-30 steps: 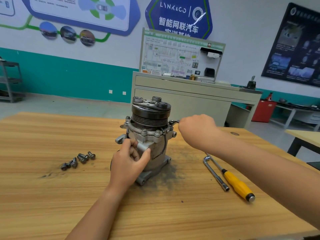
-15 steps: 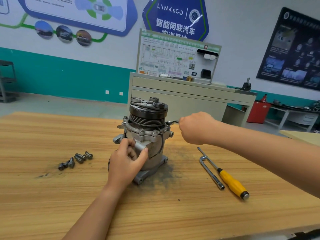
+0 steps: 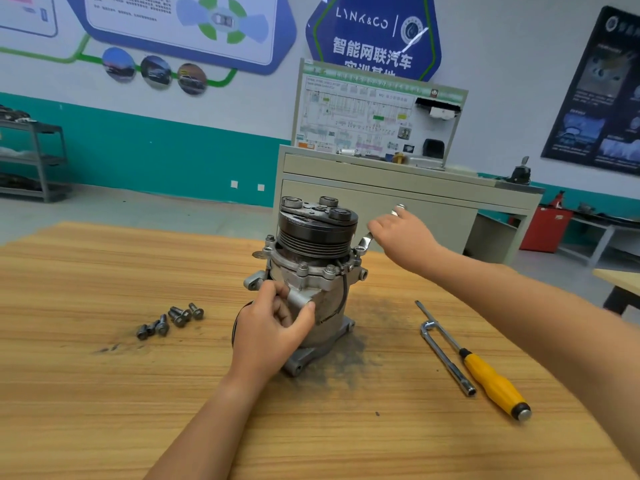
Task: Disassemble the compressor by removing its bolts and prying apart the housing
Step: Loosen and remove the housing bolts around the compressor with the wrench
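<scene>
wood table (image 3: 104,393) | compressor (image 3: 323,284) upright, grimy | black pulley (image 3: 317,233) on top

The bare left forearm extends from the near edge of the desk (image 3: 104,393). The left hand (image 3: 273,329) grips the side of the compressor (image 3: 317,237), thumb and curled fingers pinching a stub. The right forearm extends in from the right edge, held above the desk, and the right hand (image 3: 403,237) curls round a wrench (image 3: 364,242).

Diagram board (image 3: 377,116) on a beige cabinet (image 3: 433,202) — shelf rack (image 3: 38,161) far left.
</scene>
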Demonstrator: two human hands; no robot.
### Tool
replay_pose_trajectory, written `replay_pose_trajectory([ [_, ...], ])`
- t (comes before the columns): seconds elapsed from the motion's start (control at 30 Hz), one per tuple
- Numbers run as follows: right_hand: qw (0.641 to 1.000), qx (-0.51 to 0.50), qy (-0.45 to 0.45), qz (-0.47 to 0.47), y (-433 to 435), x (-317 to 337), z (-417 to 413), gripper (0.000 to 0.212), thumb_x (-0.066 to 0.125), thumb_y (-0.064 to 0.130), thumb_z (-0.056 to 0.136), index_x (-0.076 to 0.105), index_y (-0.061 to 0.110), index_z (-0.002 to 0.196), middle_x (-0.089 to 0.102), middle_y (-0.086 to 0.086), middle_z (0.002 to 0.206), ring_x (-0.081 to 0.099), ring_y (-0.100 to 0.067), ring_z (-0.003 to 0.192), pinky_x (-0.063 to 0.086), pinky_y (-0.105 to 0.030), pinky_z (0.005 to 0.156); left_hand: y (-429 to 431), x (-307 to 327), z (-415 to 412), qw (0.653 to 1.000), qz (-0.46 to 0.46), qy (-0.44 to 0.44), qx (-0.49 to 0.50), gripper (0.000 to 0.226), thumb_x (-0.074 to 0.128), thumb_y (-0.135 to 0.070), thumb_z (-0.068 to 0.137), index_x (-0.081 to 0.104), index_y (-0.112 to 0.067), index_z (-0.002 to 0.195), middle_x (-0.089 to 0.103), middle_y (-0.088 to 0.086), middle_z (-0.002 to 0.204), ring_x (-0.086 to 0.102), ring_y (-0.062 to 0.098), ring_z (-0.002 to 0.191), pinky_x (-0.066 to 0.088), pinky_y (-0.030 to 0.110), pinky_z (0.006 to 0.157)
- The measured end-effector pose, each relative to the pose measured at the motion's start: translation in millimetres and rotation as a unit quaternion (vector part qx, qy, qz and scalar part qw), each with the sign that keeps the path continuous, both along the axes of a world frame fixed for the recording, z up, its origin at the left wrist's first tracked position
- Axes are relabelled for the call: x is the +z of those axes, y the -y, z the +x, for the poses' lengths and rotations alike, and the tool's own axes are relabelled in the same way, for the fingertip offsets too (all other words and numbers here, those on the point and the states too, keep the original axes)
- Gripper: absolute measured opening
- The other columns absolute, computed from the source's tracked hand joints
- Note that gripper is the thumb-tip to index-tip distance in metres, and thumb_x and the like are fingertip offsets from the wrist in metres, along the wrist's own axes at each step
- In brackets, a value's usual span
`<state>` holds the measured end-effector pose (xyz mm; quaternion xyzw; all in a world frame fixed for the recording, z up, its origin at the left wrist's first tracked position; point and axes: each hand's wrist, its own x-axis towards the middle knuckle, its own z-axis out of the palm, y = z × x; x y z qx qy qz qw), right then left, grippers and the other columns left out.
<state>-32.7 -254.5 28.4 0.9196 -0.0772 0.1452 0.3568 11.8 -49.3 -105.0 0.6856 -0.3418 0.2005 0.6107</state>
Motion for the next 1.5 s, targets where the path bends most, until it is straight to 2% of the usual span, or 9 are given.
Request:
replay_pose_trajectory([
  [0.13, 0.978, 0.175, 0.111, 0.035, 7.5, -10.5, 16.7, 0.026, 0.071, -0.012, 0.068, 0.066, -0.012, 0.093, 0.069, -0.026, 0.089, 0.068, -0.037, 0.083, 0.043, -0.06, 0.086, -0.9, 1.3, -0.3, 1.0, 0.007, 0.007, 0.006, 0.026, 0.066, -0.034, 0.073, 0.052, -0.015, 0.081, 0.053, -0.013, 0.056, 0.046, 0.008, 0.047, 0.031, 0.015, 0.045],
  [0.27, 0.978, 0.142, 0.111, 0.1, 12.0, -12.5, 17.1, 0.029, 0.049, -0.004, 0.09, 0.057, -0.005, 0.117, 0.063, -0.022, 0.113, 0.06, -0.032, 0.107, 0.031, -0.043, 0.105, -0.7, 0.1, 0.0, 1.0, 0.011, 0.011, 0.017, 0.023, 0.073, -0.021, 0.077, 0.051, -0.015, 0.081, 0.052, -0.014, 0.055, 0.047, 0.008, 0.047, 0.032, 0.016, 0.046],
  [0.4, 0.918, 0.07, 0.264, 0.286, 1.7, -11.5, -1.4, 0.029, 0.033, 0.018, 0.1, 0.053, 0.002, 0.114, 0.063, -0.016, 0.092, 0.058, -0.032, 0.082, 0.039, -0.036, 0.065, -0.9, -0.1, -0.8, 1.0, 0.013, 0.01, 0.013, 0.022, 0.072, -0.02, 0.077, 0.052, -0.014, 0.083, 0.049, -0.01, 0.049, 0.045, 0.009, 0.046, 0.032, 0.02, 0.045],
  [0.5, 0.906, 0.037, 0.25, 0.339, -9.0, -9.8, -28.0, 0.026, 0.031, 0.022, 0.1, 0.05, 0.004, 0.103, 0.052, -0.006, 0.072, 0.053, -0.029, 0.068, 0.037, -0.034, 0.055, -0.5, 0.6, -0.9, 1.0, 0.01, 0.016, 0.016, 0.022, 0.072, -0.019, 0.077, 0.052, -0.012, 0.082, 0.045, -0.009, 0.047, 0.046, 0.009, 0.046, 0.031, 0.019, 0.045],
  [0.67, 0.965, -0.095, 0.08, 0.232, -36.4, -7.3, -67.7, 0.012, 0.037, 0.014, 0.096, 0.047, 0.015, 0.089, 0.042, 0.001, 0.065, 0.045, -0.015, 0.059, 0.032, -0.027, 0.049, -0.9, 0.6, -1.5, 1.0, 0.007, 0.007, 0.015, 0.021, 0.071, -0.021, 0.077, 0.051, -0.015, 0.08, 0.044, -0.011, 0.046, 0.046, 0.009, 0.046, 0.032, 0.022, 0.045],
  [0.87, 0.973, -0.133, -0.022, 0.188, -58.5, 6.5, -66.8, 0.014, 0.039, 0.001, 0.089, 0.044, 0.013, 0.084, 0.04, -0.001, 0.065, 0.039, -0.013, 0.055, 0.035, -0.026, 0.051, -0.5, 1.4, -2.1, 1.0, -0.005, 0.006, 0.013, 0.022, 0.071, -0.022, 0.077, 0.051, -0.015, 0.08, 0.044, -0.009, 0.047, 0.046, 0.009, 0.048, 0.035, 0.028, 0.047],
  [1.0, 0.982, -0.147, -0.084, 0.087, -76.0, 16.2, -58.1, 0.015, 0.042, -0.002, 0.089, 0.045, 0.011, 0.083, 0.036, -0.002, 0.063, 0.045, -0.021, 0.067, 0.037, -0.028, 0.059, -0.1, 0.7, -1.4, 1.0, -0.004, -0.001, 0.017, 0.022, 0.073, -0.02, 0.077, 0.051, -0.015, 0.08, 0.047, -0.012, 0.048, 0.047, 0.009, 0.049, 0.034, 0.029, 0.048],
  [1.1, 0.983, -0.132, -0.13, -0.013, -82.6, 19.5, -55.5, 0.014, 0.044, 0.0, 0.091, 0.045, 0.012, 0.085, 0.035, 0.0, 0.063, 0.043, -0.021, 0.064, 0.032, -0.026, 0.049, 0.2, 0.0, -1.7, 1.0, -0.006, -0.005, 0.014, 0.023, 0.073, -0.018, 0.077, 0.05, -0.016, 0.079, 0.046, -0.012, 0.047, 0.046, 0.009, 0.048, 0.034, 0.029, 0.048],
  [1.5, 0.986, -0.117, -0.117, -0.006, -65.5, 19.3, -55.5, 0.018, 0.035, 0.015, 0.094, 0.052, 0.011, 0.089, 0.04, 0.0, 0.063, 0.037, -0.013, 0.051, 0.024, -0.025, 0.041, 1.1, -1.6, -1.2, 1.0, -0.01, -0.007, -0.001, 0.022, 0.071, -0.021, 0.078, 0.05, -0.018, 0.079, 0.052, -0.012, 0.054, 0.045, 0.008, 0.047, 0.032, 0.019, 0.047],
])
